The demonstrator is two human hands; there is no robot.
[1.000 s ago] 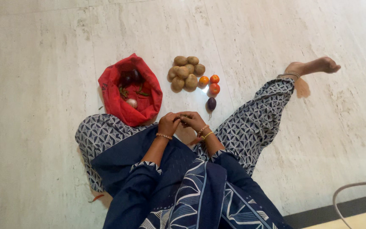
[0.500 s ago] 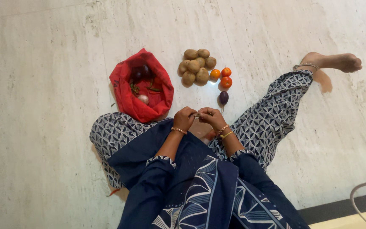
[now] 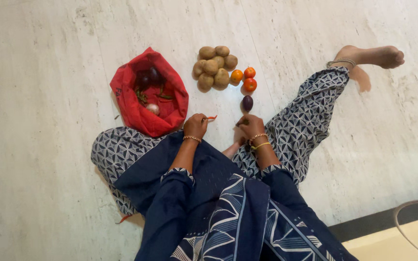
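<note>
L hand fingers pinch a thin red chili; R hand fingers curled, contents unclear, w/ brinjal just beyond.

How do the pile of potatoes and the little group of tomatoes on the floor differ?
The potatoes are dull brown and lumpy; the tomatoes are glossy orange-red and round. The potatoes are many, heaped in a tight cluster, while only three tomatoes lie there, side by side in one layer. Each potato looks larger than a tomato. The potatoes lie nearer the red bag, the tomatoes nearer the small purple eggplant. Both groups rest loose on the pale floor, beyond the hands.
</note>
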